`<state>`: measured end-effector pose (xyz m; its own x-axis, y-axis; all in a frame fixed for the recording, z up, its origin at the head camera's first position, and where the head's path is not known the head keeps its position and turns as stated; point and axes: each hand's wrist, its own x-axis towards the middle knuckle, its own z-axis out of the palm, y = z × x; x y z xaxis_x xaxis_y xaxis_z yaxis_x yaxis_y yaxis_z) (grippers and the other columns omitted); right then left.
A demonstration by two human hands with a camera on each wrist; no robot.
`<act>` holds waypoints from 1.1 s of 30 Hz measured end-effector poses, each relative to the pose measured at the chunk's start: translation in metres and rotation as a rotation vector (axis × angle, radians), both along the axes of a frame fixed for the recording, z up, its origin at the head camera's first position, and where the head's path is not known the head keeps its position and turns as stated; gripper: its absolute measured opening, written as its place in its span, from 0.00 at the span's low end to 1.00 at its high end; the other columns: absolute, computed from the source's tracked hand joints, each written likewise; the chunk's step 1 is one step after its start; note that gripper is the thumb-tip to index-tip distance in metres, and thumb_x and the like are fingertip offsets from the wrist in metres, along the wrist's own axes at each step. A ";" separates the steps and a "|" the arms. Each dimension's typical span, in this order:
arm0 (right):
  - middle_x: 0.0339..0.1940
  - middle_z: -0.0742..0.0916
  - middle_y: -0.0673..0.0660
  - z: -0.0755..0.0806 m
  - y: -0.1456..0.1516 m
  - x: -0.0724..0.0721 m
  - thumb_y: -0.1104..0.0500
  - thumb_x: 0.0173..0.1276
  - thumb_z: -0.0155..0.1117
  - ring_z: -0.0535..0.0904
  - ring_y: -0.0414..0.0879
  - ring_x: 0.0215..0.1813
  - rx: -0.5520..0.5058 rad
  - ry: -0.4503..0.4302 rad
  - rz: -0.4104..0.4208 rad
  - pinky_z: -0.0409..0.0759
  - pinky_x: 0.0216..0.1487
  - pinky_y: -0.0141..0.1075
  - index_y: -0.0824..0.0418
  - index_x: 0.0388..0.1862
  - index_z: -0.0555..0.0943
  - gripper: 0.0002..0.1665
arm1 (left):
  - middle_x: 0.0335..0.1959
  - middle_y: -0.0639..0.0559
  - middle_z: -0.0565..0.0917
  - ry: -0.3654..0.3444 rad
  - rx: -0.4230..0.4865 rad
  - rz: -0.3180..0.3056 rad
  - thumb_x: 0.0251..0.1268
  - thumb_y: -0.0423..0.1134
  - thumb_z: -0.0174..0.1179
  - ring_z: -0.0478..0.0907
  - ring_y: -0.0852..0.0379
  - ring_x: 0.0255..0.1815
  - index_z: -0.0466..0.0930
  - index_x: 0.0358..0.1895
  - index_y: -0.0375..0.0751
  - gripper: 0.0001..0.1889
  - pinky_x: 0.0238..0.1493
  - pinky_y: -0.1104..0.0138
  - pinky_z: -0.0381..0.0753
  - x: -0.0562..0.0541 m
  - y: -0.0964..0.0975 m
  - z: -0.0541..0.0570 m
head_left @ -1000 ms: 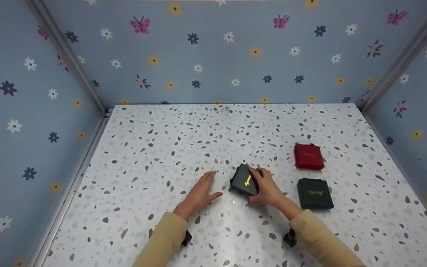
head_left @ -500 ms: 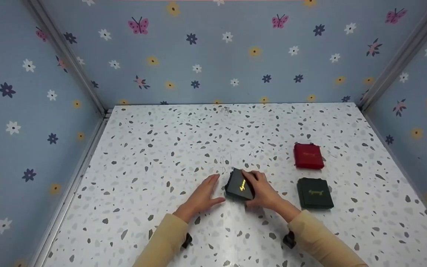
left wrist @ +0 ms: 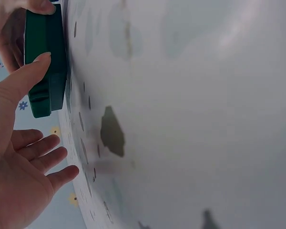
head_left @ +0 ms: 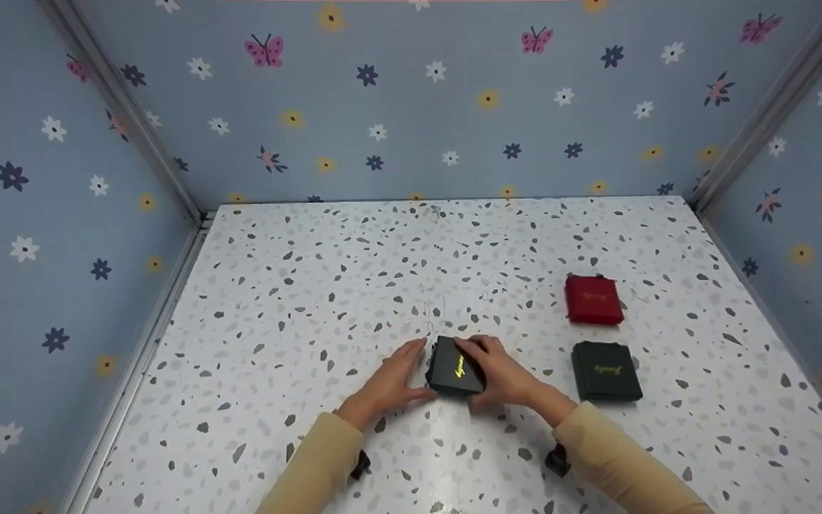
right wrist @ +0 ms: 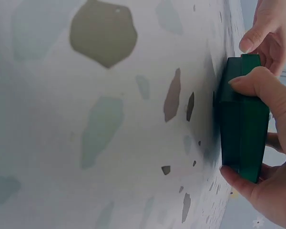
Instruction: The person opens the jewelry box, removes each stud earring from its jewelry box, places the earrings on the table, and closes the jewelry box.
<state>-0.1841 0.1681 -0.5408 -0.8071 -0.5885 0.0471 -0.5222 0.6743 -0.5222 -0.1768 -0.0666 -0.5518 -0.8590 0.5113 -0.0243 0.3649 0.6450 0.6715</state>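
A dark green jewelry box (head_left: 454,368) with gold script on its lid sits between the two hands, low at the tabletop. My right hand (head_left: 507,375) grips its right side, the thumb along the front and fingers at the back. On the other side, my left hand (head_left: 393,382) stands with spread, extended fingers. Its thumb lies over the front of the box (left wrist: 45,62) in the left wrist view, while the fingers there reach out below the box. The right wrist view shows the right thumb (right wrist: 252,83) pressed on the box and a fingertip at its lower end.
To the right lie a second dark green box (head_left: 607,371) with gold script and, behind it, a red box (head_left: 594,300). The white speckled tabletop (head_left: 311,285) is bordered by blue flowered walls (head_left: 411,107) at the back and both sides.
My right hand has carried the green box to the left and a little nearer, turning it straighter. The left hand has shifted slightly right, so the two hands are closer together.
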 end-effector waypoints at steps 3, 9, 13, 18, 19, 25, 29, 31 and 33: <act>0.59 0.64 0.63 0.000 0.001 0.000 0.55 0.31 0.75 0.61 0.54 0.56 0.002 -0.006 0.027 0.68 0.52 0.45 0.58 0.67 0.57 0.60 | 0.66 0.44 0.56 -0.016 0.000 -0.005 0.46 0.51 0.65 0.53 0.49 0.65 0.47 0.68 0.37 0.48 0.62 0.54 0.52 0.001 0.000 -0.001; 0.58 0.64 0.62 -0.001 0.000 -0.001 0.55 0.32 0.74 0.61 0.53 0.56 0.012 -0.016 0.071 0.68 0.52 0.45 0.58 0.67 0.56 0.60 | 0.66 0.44 0.55 -0.037 0.015 -0.024 0.42 0.48 0.68 0.51 0.50 0.66 0.46 0.68 0.37 0.51 0.63 0.58 0.52 0.002 0.001 -0.003; 0.58 0.64 0.61 0.000 -0.001 -0.001 0.53 0.33 0.75 0.60 0.52 0.57 0.017 -0.036 0.105 0.67 0.53 0.44 0.57 0.68 0.56 0.60 | 0.67 0.45 0.54 -0.050 0.035 -0.037 0.38 0.46 0.71 0.51 0.50 0.66 0.45 0.68 0.37 0.54 0.63 0.60 0.53 0.001 0.001 -0.003; 0.59 0.64 0.61 0.000 -0.002 -0.001 0.52 0.35 0.75 0.59 0.51 0.57 0.022 -0.037 0.136 0.67 0.54 0.43 0.57 0.68 0.55 0.60 | 0.66 0.44 0.55 -0.032 0.048 -0.065 0.36 0.45 0.72 0.52 0.49 0.65 0.44 0.68 0.36 0.56 0.63 0.60 0.53 0.001 0.001 -0.004; 0.59 0.64 0.61 0.000 -0.002 -0.001 0.51 0.35 0.75 0.59 0.51 0.58 0.024 -0.031 0.141 0.66 0.54 0.43 0.58 0.68 0.55 0.60 | 0.66 0.44 0.55 -0.028 0.051 -0.069 0.36 0.44 0.72 0.52 0.49 0.65 0.43 0.68 0.35 0.56 0.63 0.60 0.53 0.002 0.001 -0.004; 0.58 0.64 0.61 -0.004 -0.002 -0.002 0.51 0.35 0.74 0.59 0.51 0.57 0.012 -0.006 0.164 0.66 0.54 0.43 0.58 0.68 0.56 0.59 | 0.64 0.41 0.57 -0.016 0.061 -0.082 0.35 0.42 0.73 0.55 0.48 0.64 0.42 0.68 0.33 0.57 0.62 0.60 0.55 0.003 0.003 -0.003; 0.58 0.64 0.61 -0.005 -0.002 -0.001 0.52 0.35 0.74 0.60 0.51 0.57 -0.003 -0.001 0.167 0.67 0.54 0.44 0.58 0.68 0.55 0.59 | 0.63 0.40 0.58 -0.025 0.069 -0.088 0.36 0.41 0.73 0.55 0.48 0.63 0.41 0.68 0.31 0.57 0.62 0.60 0.55 0.003 0.004 -0.003; 0.58 0.65 0.61 -0.005 -0.002 -0.001 0.52 0.35 0.74 0.60 0.51 0.57 -0.012 0.001 0.169 0.67 0.53 0.44 0.58 0.68 0.56 0.59 | 0.63 0.40 0.58 -0.036 0.069 -0.088 0.36 0.41 0.72 0.55 0.48 0.63 0.40 0.68 0.31 0.57 0.62 0.60 0.56 0.003 0.005 -0.003; 0.58 0.65 0.60 -0.005 -0.002 -0.001 0.52 0.36 0.74 0.60 0.50 0.57 -0.013 -0.005 0.168 0.67 0.54 0.43 0.58 0.68 0.56 0.58 | 0.63 0.40 0.58 -0.037 0.071 -0.087 0.36 0.40 0.72 0.56 0.49 0.63 0.40 0.68 0.31 0.57 0.62 0.60 0.56 0.003 0.005 -0.003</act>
